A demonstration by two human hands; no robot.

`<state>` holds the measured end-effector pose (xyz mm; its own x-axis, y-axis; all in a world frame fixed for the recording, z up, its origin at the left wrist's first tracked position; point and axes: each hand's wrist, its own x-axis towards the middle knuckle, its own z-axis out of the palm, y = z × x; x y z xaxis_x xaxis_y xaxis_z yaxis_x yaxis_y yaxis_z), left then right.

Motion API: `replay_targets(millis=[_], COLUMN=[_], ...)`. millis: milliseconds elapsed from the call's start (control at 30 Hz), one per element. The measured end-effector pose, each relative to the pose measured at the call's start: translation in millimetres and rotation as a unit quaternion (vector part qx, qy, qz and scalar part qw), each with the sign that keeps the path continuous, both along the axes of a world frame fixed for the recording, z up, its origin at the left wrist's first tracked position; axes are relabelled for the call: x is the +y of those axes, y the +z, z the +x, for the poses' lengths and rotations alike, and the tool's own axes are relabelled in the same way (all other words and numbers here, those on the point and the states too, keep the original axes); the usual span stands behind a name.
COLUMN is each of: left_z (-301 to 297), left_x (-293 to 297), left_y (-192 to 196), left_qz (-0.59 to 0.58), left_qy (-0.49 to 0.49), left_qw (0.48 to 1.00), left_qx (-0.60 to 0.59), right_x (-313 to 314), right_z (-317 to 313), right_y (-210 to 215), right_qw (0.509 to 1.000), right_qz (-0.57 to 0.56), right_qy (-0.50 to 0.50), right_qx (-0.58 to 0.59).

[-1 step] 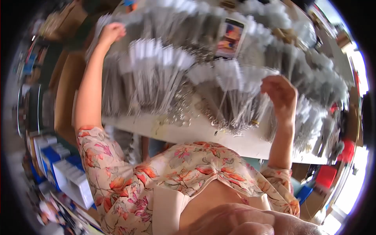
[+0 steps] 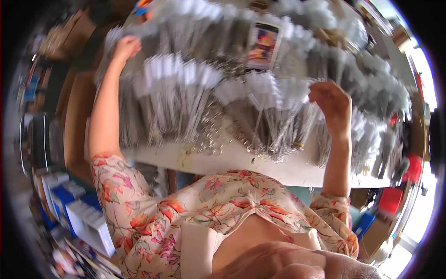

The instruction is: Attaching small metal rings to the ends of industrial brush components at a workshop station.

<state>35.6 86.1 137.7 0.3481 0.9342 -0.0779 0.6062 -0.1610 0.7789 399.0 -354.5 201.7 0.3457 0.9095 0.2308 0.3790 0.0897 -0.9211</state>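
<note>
1. White-topped, thin-stemmed pieces: a cluster left of centre, tops toward the frame's upper edge, stems toward you. A second fan lies right of centre.
2. Left hand: upper left, fingers curled inward, over the outer end of the rows. You may have a piece in it; blur prevents telling.
3. Right hand: right of centre, fingers partly bent, tips beside the second fan's edge. Contact or grip: cannot tell.
4. Handling, as judged: take pieces singly by the stem, lift clear before drawing sideways, and keep neighbours aligned; thin stems probably snag.
5. Shiny small pieces: loose, centre, between the two groups; best not swept with your wrists.
6. Phone: upper centre, behind the second fan; reach around it.
7. Table: bare strip along its near edge, your clearest room.
8. Cardboard box: left, just beside your left forearm; limits outward swing.
</note>
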Motion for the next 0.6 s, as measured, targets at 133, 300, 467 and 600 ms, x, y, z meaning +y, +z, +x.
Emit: replay_targets(millis=[133, 300, 467, 600], left_z=[28.4, 26.3, 28.4, -16.3], left_x=[38.2, 35.7, 14.8, 24.5], left_y=[-29.6, -17.6, 4.9, 29.9], left_qz=[0.012, 0.0, -0.079, -0.025], left_qy=[0.113, 0.156, 0.193, 0.248], left_qw=[0.994, 0.988, 0.978, 0.954], left_qx=[-0.004, 0.021, -0.029, -0.165], right_x=[31.0, 95.4, 148.0, 171.1], right_z=[88.1, 152.7, 167.9, 151.9], right_y=[-2.8, -29.1, -65.3, -75.5], right_qw=[0.995, 0.977, 0.958, 0.97], right_qz=[-0.032, -0.153, -0.266, -0.211], right_qy=[-0.061, -0.095, -0.087, -0.113], right_qx=[-0.073, -0.114, -0.062, 0.053])
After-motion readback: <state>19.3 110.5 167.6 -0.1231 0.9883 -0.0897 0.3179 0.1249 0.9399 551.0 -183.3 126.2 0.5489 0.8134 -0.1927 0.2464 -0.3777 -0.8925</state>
